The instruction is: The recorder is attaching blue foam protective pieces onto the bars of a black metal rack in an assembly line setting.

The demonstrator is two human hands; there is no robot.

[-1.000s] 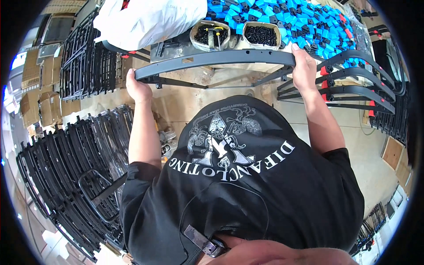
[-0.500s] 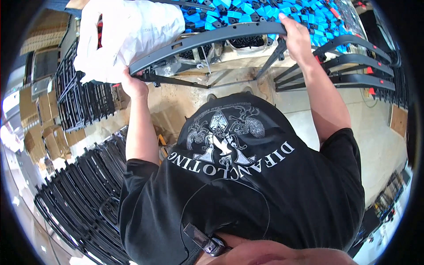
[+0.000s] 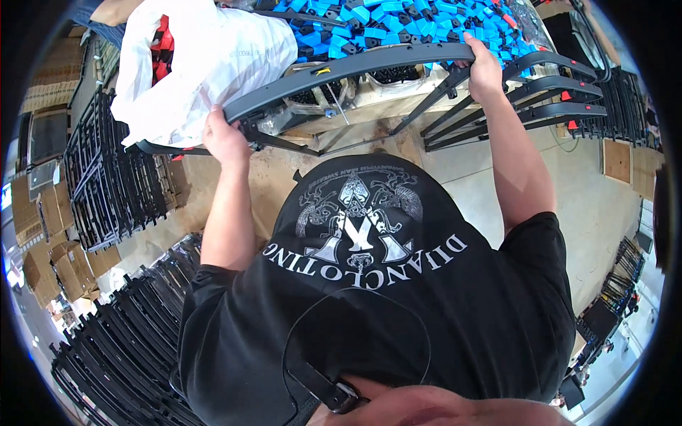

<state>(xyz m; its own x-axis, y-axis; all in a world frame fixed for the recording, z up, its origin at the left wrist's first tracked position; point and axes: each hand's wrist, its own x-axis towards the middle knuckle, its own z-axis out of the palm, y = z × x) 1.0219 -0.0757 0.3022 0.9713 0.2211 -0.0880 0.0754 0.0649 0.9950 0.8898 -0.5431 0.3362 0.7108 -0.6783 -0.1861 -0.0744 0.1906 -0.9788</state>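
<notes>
I hold a dark grey curved bar frame [image 3: 348,65] with folding black legs [image 3: 435,97] in front of me, across the table's near edge. My left hand [image 3: 226,135] is closed round its left end, close to a white plastic bag [image 3: 245,50]. Round the right end, my right hand [image 3: 484,69] is closed with the thumb on top. A small yellow mark or piece [image 3: 324,70] shows at the slot in the bar. Just beyond the bar lies a heap of blue plastic caps [image 3: 387,25], some with black parts.
Red parts [image 3: 163,53] show through the bag's opening. Containers of small black pieces [image 3: 395,74] sit under the bar. Similar curved frames [image 3: 561,92] stand at right; stacked black frames [image 3: 135,319] and cardboard boxes [image 3: 74,266] fill the left. Another person's arm [image 3: 602,34] shows at far right.
The whole view has shifted a little. Both hands and the bar now sit slightly further right in the picture. Yellow now shows at the bar's slot, and people's arms appear at the upper edges.
</notes>
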